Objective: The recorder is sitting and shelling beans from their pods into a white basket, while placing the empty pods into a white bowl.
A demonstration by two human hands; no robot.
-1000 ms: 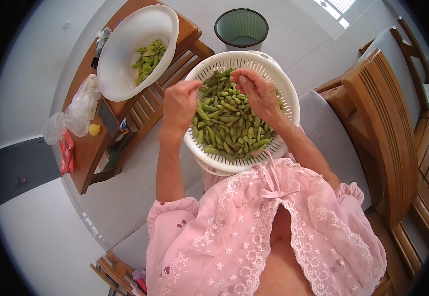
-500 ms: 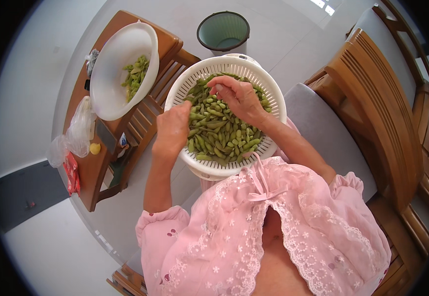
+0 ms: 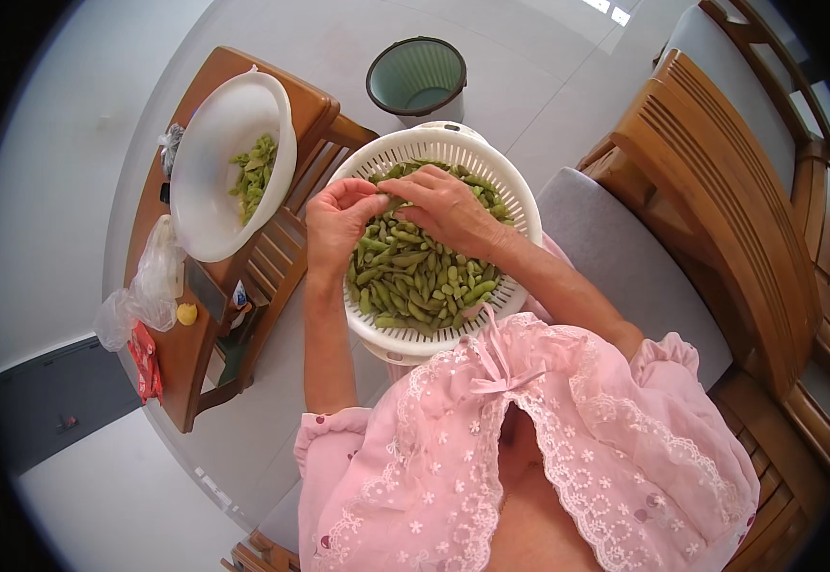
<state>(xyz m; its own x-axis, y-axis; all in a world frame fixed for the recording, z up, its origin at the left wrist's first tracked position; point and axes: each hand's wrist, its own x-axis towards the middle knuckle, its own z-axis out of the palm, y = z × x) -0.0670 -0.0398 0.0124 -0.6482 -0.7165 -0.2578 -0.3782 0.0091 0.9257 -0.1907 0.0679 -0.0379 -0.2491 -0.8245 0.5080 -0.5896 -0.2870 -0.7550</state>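
Together both hands (image 3: 391, 214) pinch a pod above the slotted white plastic colander (image 3: 520, 205).

A low wooden table (image 3: 186, 362) carries a white bowl (image 3: 207, 195), clear plastic bag (image 3: 148, 286), and red packet (image 3: 145, 362).

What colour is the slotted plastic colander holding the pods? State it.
White; the slotted plastic colander shows best in the head view.
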